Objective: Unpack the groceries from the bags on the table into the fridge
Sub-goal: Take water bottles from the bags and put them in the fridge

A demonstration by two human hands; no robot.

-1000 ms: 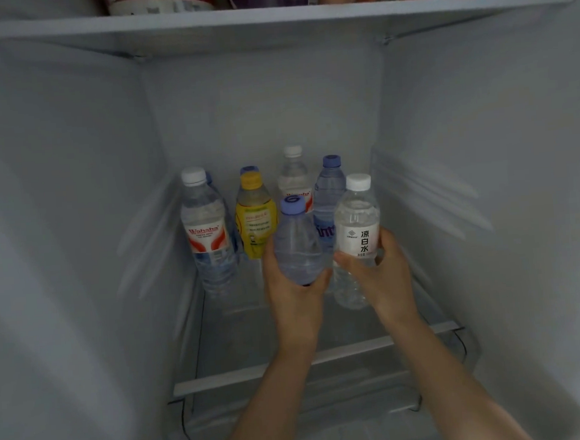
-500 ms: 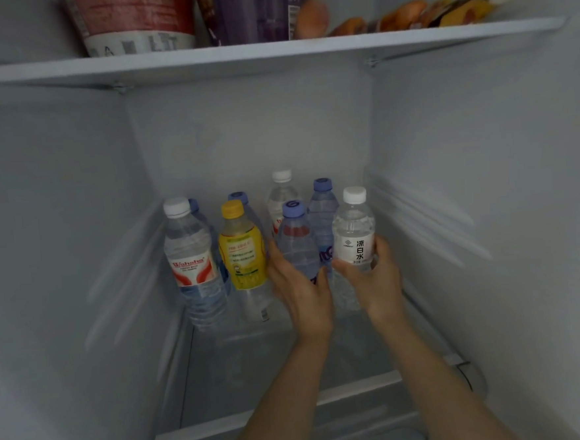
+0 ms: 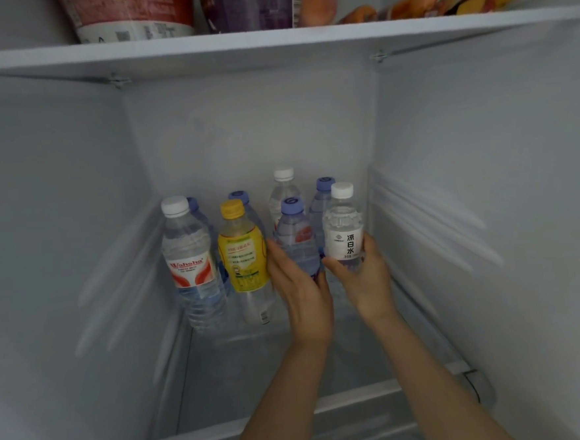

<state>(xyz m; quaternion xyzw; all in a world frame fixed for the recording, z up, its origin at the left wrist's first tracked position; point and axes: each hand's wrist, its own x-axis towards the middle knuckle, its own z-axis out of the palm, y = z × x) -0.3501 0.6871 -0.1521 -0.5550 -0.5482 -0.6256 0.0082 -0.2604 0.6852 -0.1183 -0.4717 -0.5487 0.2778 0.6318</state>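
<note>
Well along, by the look of it: several bottles lined up at frame centre on the glass shelf (image 3: 224,379), food on the upper shelf (image 3: 269,37). Left hand (image 3: 302,291) gripping the blue-capped bottle (image 3: 295,240), right hand (image 3: 366,279) gripping the white-capped bottle (image 3: 343,229), both upright, seemingly being set down. Bags out of view; remainder unknowable.

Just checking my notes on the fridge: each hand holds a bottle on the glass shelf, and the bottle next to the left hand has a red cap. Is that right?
Not quite. The head view shows the bottle next to the left hand has a yellow cap, not red. The rest holds: the left hand holds a blue-capped bottle and the right hand a white-capped bottle, on the glass shelf.
</note>
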